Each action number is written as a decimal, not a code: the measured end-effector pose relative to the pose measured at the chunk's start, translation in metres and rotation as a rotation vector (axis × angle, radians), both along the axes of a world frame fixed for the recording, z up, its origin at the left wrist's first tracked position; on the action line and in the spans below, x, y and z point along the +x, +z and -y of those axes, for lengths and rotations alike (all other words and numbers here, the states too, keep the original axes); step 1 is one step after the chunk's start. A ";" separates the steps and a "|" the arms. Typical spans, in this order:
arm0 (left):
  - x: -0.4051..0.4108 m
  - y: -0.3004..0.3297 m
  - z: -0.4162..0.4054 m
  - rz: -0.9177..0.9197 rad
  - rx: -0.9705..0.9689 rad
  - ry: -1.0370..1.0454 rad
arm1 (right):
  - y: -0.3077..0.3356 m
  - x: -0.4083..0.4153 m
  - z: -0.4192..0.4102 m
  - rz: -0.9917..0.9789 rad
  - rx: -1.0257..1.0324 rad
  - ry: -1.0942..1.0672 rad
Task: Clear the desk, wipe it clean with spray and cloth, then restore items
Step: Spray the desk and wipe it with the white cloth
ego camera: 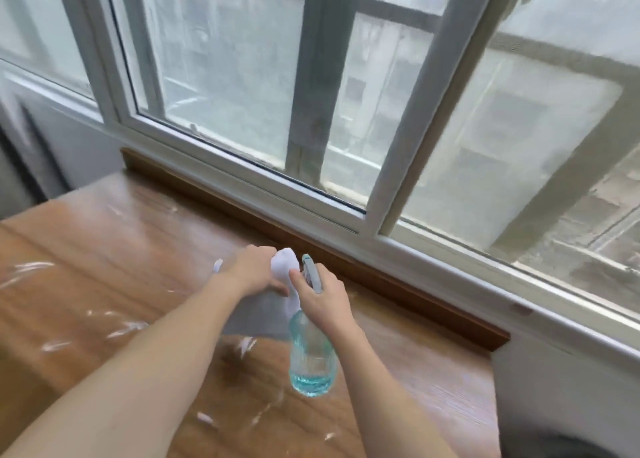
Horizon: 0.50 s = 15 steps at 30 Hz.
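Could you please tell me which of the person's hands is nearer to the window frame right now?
Right. The right hand, gripping the spray bottle, is closer to the window frame; the left hand, holding the white cloth, sits just beside it, slightly farther along the desk.

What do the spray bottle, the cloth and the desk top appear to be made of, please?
Spray bottle: clear, blue-tinted plastic, apparently ribbed, liquid visible inside. Cloth: soft white fabric, bunched in the left hand. Desk top: wood or wood-look laminate, brown grain with glossy reflections; which one is unclear.

Glossy wood-grain desk (104,249); soft white cloth (284,265); clear plastic spray bottle (311,357).
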<state>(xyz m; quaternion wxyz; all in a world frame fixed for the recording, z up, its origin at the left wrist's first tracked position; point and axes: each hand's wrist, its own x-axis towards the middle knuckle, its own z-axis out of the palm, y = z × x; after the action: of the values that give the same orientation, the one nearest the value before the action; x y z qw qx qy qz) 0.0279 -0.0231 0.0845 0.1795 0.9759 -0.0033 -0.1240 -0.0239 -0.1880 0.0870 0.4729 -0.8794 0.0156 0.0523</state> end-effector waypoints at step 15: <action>0.026 0.007 -0.219 0.087 0.097 0.083 | -0.006 0.051 -0.216 -0.045 0.038 0.042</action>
<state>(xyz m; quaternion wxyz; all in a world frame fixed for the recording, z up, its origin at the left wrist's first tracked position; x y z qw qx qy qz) 0.0538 0.1962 0.0914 0.1365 0.9872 0.0355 -0.0740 0.0268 0.0280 0.0806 0.4880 -0.8690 0.0066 0.0823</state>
